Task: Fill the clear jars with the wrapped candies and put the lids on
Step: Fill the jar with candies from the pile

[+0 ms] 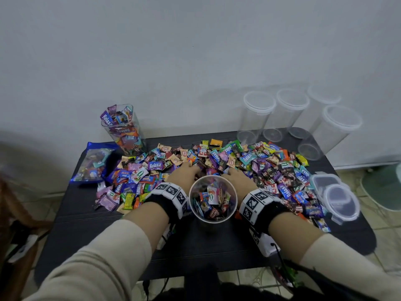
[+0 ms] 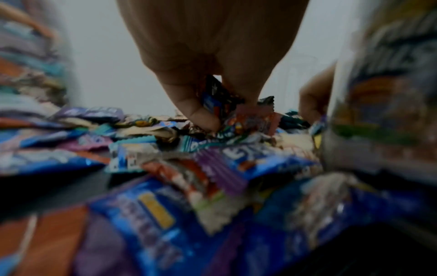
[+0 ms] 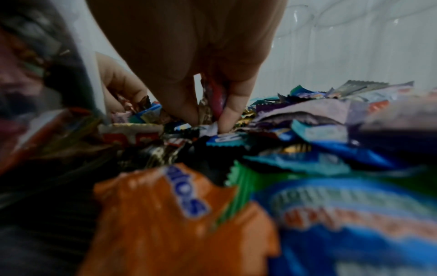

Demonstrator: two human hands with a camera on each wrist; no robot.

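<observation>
A clear jar (image 1: 213, 218), partly filled with wrapped candies, stands open at the table's front between my wrists. Behind it spreads a wide pile of wrapped candies (image 1: 271, 166). My left hand (image 1: 186, 172) reaches into the pile just left of the jar; in the left wrist view its fingers (image 2: 201, 112) pinch a few wrapped candies (image 2: 217, 97). My right hand (image 1: 235, 175) digs in just right of the jar, and its fingers (image 3: 230, 114) grip wrapped candies (image 3: 214, 97) in the right wrist view.
A full square jar (image 1: 124, 131) without a lid stands at the back left beside a blue candy bag (image 1: 93, 161). Several empty lidded jars (image 1: 258, 118) stand at the back right. Two loose lids (image 1: 338, 196) lie at the right edge of the black table (image 1: 91, 231).
</observation>
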